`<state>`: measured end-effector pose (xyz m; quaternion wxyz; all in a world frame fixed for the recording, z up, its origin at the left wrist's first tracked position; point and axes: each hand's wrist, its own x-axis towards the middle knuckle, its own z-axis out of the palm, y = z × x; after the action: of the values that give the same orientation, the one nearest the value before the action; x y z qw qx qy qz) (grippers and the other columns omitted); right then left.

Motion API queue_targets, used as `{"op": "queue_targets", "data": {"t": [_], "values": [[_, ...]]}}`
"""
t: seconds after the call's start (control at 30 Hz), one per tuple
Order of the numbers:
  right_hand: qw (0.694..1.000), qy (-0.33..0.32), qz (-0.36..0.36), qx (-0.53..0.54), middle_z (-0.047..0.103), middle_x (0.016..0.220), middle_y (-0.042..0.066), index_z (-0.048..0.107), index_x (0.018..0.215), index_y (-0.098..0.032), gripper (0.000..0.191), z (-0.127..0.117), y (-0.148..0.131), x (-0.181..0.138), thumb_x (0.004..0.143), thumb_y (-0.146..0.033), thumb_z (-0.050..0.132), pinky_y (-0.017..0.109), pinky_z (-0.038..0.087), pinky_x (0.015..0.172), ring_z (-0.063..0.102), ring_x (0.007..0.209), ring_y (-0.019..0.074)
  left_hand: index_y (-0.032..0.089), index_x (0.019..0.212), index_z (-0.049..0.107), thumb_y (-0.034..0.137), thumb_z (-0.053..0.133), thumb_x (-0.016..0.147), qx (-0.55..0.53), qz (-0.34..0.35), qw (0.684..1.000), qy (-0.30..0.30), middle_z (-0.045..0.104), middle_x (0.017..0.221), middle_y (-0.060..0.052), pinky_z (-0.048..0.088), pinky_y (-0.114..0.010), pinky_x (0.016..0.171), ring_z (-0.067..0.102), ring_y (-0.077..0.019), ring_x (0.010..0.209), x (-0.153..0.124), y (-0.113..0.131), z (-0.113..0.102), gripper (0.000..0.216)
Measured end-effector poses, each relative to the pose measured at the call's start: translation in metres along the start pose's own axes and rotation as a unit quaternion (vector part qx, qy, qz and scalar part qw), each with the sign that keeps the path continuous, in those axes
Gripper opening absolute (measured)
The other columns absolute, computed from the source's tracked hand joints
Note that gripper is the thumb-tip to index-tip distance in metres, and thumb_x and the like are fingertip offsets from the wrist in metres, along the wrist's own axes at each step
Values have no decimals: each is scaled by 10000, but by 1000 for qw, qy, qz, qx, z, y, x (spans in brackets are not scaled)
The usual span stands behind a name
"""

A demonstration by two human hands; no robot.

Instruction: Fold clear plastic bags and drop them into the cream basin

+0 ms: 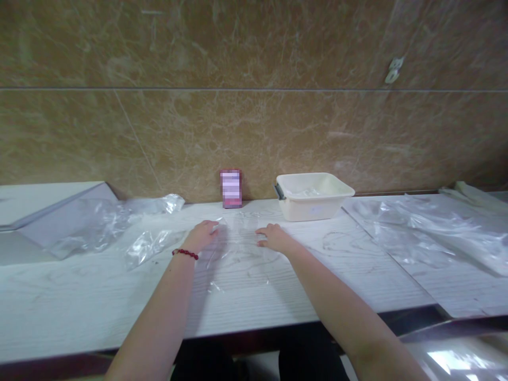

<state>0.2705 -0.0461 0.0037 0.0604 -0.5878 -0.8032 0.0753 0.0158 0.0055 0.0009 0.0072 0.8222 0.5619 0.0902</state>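
In the head view, we see two bare hands over a white wood-grain table (130,307), with a clear plastic bag (238,254) lying flat between them. Our left hand (204,234), with a bracelet of dark red beads (185,253) at the wrist, is at the bag's upper left corner; its fingers are bent, and we cannot tell whether they pinch the film. Our right hand (273,238) is at the bag's right side, thumb and forefinger spread apart with nothing gripped between them.

Beyond the bag, we have a phone (231,189) propped upright near the brown marbled wall (238,132), its screen blurred out. To the right of the phone stands a cream plastic tub (311,209) with a grey handle (279,191) and some clear plastic inside. Farther right we find a spread of clear plastic sheeting (428,227). On the left, crumpled clear film (148,246) lies near a white box (51,203).
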Motion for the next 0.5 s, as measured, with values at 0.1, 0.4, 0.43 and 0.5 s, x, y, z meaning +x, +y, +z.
{"op": "queue_targets", "data": {"t": [0.1, 0.4, 0.43, 0.5], "values": [[1000, -2, -8, 18, 544, 946, 76, 511, 1088, -266, 439, -2, 2, 0, 688, -446, 527, 285, 315, 789, 476, 886, 188, 147, 1083, 508, 370, 327, 791, -33, 81, 996, -15, 513, 1129, -83, 296, -269, 922, 444, -167, 1051, -3, 8, -2, 410], [1000, -7, -15, 15, 560, 938, 71, 513, 1092, -260, 437, -6, 3, -1, 683, -411, 542, 276, 323, 778, 488, 891, 187, 306, 1202, 374, 572, 332, 733, -31, 114, 988, -97, 284, 1320, -65, 153, -542, 919, 144, -284, 1221, -12, 39, -5, 540], [1000, -6, -16, 18, 558, 947, 72, 512, 1093, -263, 438, -6, 3, -1, 682, -412, 543, 276, 323, 780, 487, 895, 188, 319, 1197, 379, 577, 320, 734, -27, 117, 988, -97, 273, 1325, -62, 145, -550, 916, 133, -291, 1222, -12, 42, -4, 533], [1000, -5, -17, 25, 557, 947, 73, 514, 1093, -264, 438, -8, 3, -2, 681, -409, 544, 275, 324, 783, 487, 897, 188, 338, 1174, 406, 580, 302, 739, -23, 119, 988, -96, 263, 1328, -58, 133, -558, 913, 123, -300, 1222, -12, 45, -3, 508]]}}
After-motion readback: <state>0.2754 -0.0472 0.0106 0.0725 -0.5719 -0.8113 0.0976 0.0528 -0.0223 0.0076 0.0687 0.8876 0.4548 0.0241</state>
